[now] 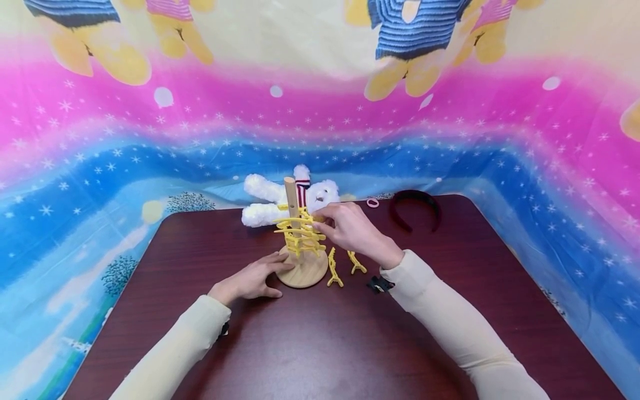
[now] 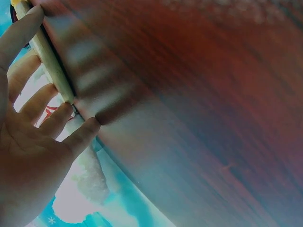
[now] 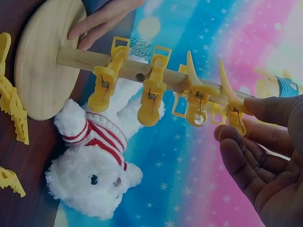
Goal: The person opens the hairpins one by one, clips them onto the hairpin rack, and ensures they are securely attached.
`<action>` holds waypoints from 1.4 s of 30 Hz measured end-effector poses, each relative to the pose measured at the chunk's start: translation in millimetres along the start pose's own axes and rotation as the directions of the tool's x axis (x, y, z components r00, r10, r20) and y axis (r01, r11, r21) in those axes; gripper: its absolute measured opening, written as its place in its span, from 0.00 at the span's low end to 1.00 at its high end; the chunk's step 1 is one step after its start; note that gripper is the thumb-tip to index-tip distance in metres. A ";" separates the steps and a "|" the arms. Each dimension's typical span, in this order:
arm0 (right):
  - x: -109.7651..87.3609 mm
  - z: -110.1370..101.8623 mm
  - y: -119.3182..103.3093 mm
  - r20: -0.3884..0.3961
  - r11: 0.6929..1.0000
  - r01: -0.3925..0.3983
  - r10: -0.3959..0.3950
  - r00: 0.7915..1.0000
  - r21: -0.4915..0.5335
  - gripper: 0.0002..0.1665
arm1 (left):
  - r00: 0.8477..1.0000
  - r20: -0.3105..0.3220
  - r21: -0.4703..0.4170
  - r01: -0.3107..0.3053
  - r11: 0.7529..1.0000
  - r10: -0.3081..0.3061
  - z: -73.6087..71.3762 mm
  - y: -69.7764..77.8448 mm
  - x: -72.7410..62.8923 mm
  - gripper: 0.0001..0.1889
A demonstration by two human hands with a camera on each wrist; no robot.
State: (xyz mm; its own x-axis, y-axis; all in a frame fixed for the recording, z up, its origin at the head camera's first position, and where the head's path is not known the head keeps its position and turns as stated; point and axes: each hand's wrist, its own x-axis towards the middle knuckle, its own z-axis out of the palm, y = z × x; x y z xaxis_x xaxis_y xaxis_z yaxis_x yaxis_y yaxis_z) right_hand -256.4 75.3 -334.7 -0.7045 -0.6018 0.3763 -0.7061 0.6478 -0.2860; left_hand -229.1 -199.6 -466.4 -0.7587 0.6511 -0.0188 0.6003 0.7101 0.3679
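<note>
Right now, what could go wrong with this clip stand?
1. The pinched clip might spring loose if the right hand loses its hold.
2. The neighbouring clip sits close by on the post and could get knocked.
3. The left hand touches only one side of the round base; a hard sideways push might tip it.

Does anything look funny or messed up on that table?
I see nothing spilled or broken. The white teddy bear lies behind the wooden stand instead of sitting up, and two yellow clips lie loose beside it, unlike those clipped on.
</note>
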 end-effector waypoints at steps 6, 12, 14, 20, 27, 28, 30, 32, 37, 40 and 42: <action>-0.2 -0.6 2.1 0.009 1.000 -0.007 0.007 1.000 0.005 0.12 | 1.000 -0.005 0.003 -0.005 1.000 0.005 -1.1 0.8 -0.1 0.38; 0.5 0.0 2.7 0.020 0.999 -0.015 0.015 1.000 0.028 0.15 | 1.000 -0.006 0.002 -0.003 1.000 0.003 -2.8 1.9 -0.2 0.38; 0.9 -0.2 2.8 0.019 0.999 -0.014 0.014 1.000 0.034 0.16 | 1.000 -0.005 0.002 -0.002 1.000 0.002 -3.3 2.0 0.1 0.38; 2.5 -0.5 3.5 0.025 0.999 -0.029 0.028 0.999 0.045 0.16 | 1.000 -0.001 0.004 -0.001 1.000 0.001 -3.7 1.1 0.7 0.38; 2.3 0.7 4.1 0.065 0.995 -0.084 0.080 0.995 0.061 0.19 | 1.000 -0.002 -0.004 0.000 1.000 0.000 -2.7 0.9 -0.1 0.38; 1.9 0.9 4.1 0.071 0.994 -0.091 0.087 0.994 0.062 0.20 | 1.000 -0.003 -0.006 0.000 1.000 0.000 -2.4 1.0 -0.2 0.38; 1.3 1.4 4.4 0.078 0.993 -0.103 0.098 0.992 0.062 0.21 | 1.000 -0.003 -0.007 -0.001 1.000 0.001 -2.0 1.1 -0.5 0.38; 0.7 1.9 4.8 0.082 0.992 -0.112 0.107 0.991 0.066 0.21 | 1.000 -0.002 -0.010 0.000 1.000 0.000 -1.7 1.3 -0.6 0.38; -2.6 1.0 6.6 0.077 0.987 -0.131 0.125 0.989 0.088 0.22 | 1.000 0.005 -0.014 0.008 1.000 -0.007 -1.1 1.3 -0.8 0.38; -6.7 -2.1 8.3 0.071 0.983 -0.144 0.136 0.988 0.113 0.23 | 1.000 0.005 -0.014 0.009 1.000 -0.009 -0.6 0.9 -1.3 0.38; -9.9 -4.8 10.4 0.075 0.979 -0.156 0.147 0.986 0.130 0.24 | 1.000 0.005 -0.013 0.008 1.000 -0.008 -0.4 0.7 -1.7 0.38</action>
State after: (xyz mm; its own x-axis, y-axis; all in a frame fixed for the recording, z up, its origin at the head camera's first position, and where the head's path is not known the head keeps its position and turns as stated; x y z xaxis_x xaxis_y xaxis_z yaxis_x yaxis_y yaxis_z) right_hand -256.4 90.3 -337.1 -0.8039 -0.5336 0.2626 -0.5910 0.6673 -0.4532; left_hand -227.4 -200.3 -465.8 -0.7623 0.6467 -0.0259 0.5909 0.7116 0.3800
